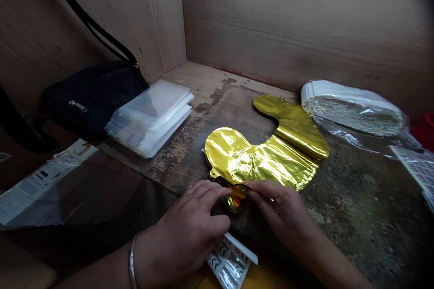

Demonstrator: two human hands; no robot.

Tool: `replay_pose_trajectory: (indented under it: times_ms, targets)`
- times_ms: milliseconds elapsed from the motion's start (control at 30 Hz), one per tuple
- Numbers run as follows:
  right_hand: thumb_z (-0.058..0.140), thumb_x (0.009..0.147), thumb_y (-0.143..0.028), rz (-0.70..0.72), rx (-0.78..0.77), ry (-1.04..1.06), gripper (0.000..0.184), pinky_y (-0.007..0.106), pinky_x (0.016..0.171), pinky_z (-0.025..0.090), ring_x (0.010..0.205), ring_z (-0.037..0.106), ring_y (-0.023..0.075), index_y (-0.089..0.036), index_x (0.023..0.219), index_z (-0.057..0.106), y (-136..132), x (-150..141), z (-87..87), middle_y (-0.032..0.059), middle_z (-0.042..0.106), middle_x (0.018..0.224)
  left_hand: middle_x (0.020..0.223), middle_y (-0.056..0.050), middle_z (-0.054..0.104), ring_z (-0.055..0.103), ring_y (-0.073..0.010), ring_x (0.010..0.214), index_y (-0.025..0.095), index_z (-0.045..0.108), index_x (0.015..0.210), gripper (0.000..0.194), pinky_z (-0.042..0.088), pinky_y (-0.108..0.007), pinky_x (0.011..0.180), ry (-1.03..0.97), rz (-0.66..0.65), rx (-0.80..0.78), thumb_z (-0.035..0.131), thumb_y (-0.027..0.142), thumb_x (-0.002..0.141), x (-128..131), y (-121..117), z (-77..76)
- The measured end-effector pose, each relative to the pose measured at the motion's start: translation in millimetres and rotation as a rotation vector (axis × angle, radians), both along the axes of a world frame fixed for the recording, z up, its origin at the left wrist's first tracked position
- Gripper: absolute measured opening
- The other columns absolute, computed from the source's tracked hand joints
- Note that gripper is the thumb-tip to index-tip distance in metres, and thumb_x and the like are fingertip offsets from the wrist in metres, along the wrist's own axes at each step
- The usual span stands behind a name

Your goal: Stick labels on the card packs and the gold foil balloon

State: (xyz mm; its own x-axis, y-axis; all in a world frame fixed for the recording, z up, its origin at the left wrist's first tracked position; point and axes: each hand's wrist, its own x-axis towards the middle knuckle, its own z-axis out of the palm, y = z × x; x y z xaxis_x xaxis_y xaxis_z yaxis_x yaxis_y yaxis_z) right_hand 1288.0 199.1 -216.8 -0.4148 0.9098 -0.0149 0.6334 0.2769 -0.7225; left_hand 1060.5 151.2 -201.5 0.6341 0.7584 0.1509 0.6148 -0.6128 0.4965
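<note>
A shiny gold foil balloon (pixel 267 158), flat and curved, lies on the worn table in front of me. My right hand (pixel 285 212) pinches a dark folded edge of gold foil at the balloon's near side. My left hand (pixel 190 230) is at the same edge, its index finger reaching to the foil. From beneath the left palm sticks out a sticker sheet (pixel 230 257) printed with CE marks; the lower fingers around it are hidden. A small orange spot (pixel 236 201) shows on the foil between the hands.
A stack of clear plastic sleeves (pixel 152 117) sits at the left, against a black zipped bag (pixel 91 95). At the far right stand a plastic-wrapped white bundle (pixel 352 106) and another printed sheet (pixel 415 162). A clear printed packet (pixel 44 185) lies at left. Wooden walls (pixel 271 18) close the back.
</note>
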Motion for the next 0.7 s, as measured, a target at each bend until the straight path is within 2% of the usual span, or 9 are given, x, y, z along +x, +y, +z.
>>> replay_pose_trajectory:
  times_ms: [67,167,300,400,467,533,567,633,700]
  targets:
    - [0.057,0.088,-0.033,-0.069,-0.185,0.064,0.02,0.027,0.063,0.048,0.068,0.061,0.0154,-0.02,0.083,0.07,7.1,-1.1,2.6,0.0015,0.069,0.075,0.128,-0.009,0.05,0.046,-0.0241,0.12,0.018,0.055,0.08,0.01,0.038,-0.043,0.104,0.002,0.006,-0.006,0.05,0.018,0.089,0.2,-0.2,1.7]
    - [0.066,0.079,-0.042,-0.185,-0.346,0.189,0.03,0.023,0.049,0.035,0.052,0.044,0.0103,-0.017,0.064,0.059,16.1,-3.1,3.0,-0.0039,0.052,0.055,0.123,-0.008,0.053,0.049,-0.0226,0.116,0.019,0.055,0.081,0.007,0.042,-0.041,0.101,-0.015,0.028,0.016,0.051,0.017,0.087,-0.1,0.3,4.5]
    - [0.063,0.078,-0.054,-0.181,-0.533,0.286,0.043,0.021,0.045,0.026,0.048,0.033,0.0073,-0.016,0.061,0.053,26.1,-0.7,6.4,-0.0065,0.04,0.052,0.141,-0.009,0.042,0.037,-0.0264,0.132,0.019,0.056,0.08,0.006,0.033,-0.045,0.11,-0.004,-0.009,0.044,0.053,0.017,0.085,3.9,3.3,5.7]
    - [0.06,0.08,-0.057,-0.164,-0.59,0.332,0.045,0.021,0.045,0.023,0.047,0.029,0.0068,-0.016,0.062,0.051,32.0,1.9,8.8,-0.007,0.036,0.052,0.149,-0.009,0.037,0.028,-0.0266,0.14,0.019,0.058,0.088,0.008,0.026,-0.045,0.115,0.069,-0.04,0.049,0.052,0.015,0.086,10.3,4.0,1.9]
    - [0.058,0.081,-0.057,-0.16,-0.593,0.343,0.045,0.022,0.044,0.024,0.047,0.03,0.0071,-0.017,0.063,0.049,33.6,0.7,9.7,-0.0072,0.036,0.052,0.15,-0.009,0.035,0.027,-0.0262,0.141,0.019,0.058,0.096,0.014,0.027,-0.044,0.115,0.12,-0.021,0.049,0.051,0.013,0.086,14.3,4.0,-1.5]
    - [0.055,0.083,-0.055,-0.17,-0.563,0.332,0.042,0.022,0.046,0.028,0.048,0.034,0.0086,-0.018,0.065,0.05,31.6,-3.1,11.0,-0.0057,0.04,0.054,0.152,-0.011,0.032,0.024,-0.0278,0.142,0.019,0.058,0.098,0.014,0.028,-0.045,0.115,0.154,-0.029,0.053,0.052,0.014,0.086,17.3,5.6,-4.2]
    - [0.054,0.085,-0.052,-0.178,-0.496,0.301,0.039,0.023,0.048,0.032,0.051,0.038,0.0099,-0.018,0.067,0.052,29.1,-5.4,11.7,-0.0043,0.044,0.057,0.153,-0.012,0.031,0.022,-0.029,0.143,0.018,0.059,0.097,0.012,0.027,-0.046,0.115,0.159,-0.053,0.055,0.054,0.018,0.086,18.2,7.7,-5.3]
    - [0.054,0.087,-0.04,-0.148,-0.255,0.204,0.028,0.027,0.059,0.041,0.063,0.049,0.0145,-0.017,0.072,0.057,21.8,-9.0,12.1,0.0006,0.054,0.066,0.149,-0.012,0.038,0.024,-0.0293,0.142,0.019,0.061,0.097,0.013,0.025,-0.046,0.116,0.145,-0.105,0.058,0.058,0.025,0.086,19.4,14.6,-7.3]
    - [0.057,0.083,-0.025,-0.05,0.045,0.112,0.011,0.034,0.079,0.046,0.088,0.056,0.0212,-0.017,0.088,0.063,13.8,-10.0,9.4,0.0072,0.064,0.09,0.139,-0.009,0.051,0.035,-0.0269,0.138,0.021,0.063,0.096,0.014,0.026,-0.044,0.116,0.115,-0.137,0.07,0.06,0.03,0.085,20.0,24.0,-10.1]
